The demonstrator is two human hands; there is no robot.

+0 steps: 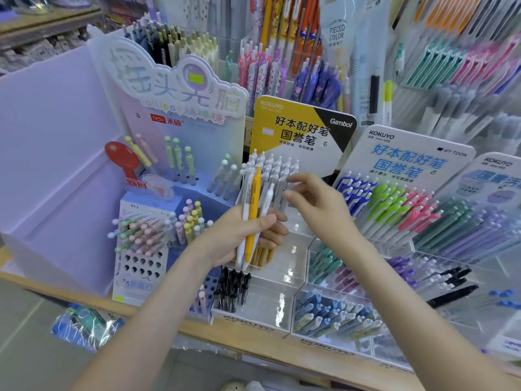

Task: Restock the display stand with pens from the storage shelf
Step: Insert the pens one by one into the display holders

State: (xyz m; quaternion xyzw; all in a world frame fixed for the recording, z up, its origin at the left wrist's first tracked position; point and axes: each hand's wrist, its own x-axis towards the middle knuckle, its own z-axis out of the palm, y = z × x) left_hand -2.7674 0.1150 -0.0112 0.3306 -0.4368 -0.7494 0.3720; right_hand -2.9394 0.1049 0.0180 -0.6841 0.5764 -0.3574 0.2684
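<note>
My left hand [245, 231] grips a small bunch of pens [253, 210], white ones and one yellow, held upright in front of the clear display stand [282, 277] with the yellow and black header card. Behind the bunch, a row of white pens [277, 170] stands in the stand's upper tier. My right hand [315, 201] hovers just right of the bunch with its fingers loosely extended toward the pens, and holds nothing. Black pens [232, 287] fill a lower front compartment.
A lilac lollipop-pen display [158, 210] stands to the left. To the right, another clear stand [394, 210] holds blue, green, pink and purple pens. Hanging pen packs [282, 52] cover the wall behind. A wooden shelf edge [253, 337] runs below, with plastic-wrapped packs [84, 325] lower left.
</note>
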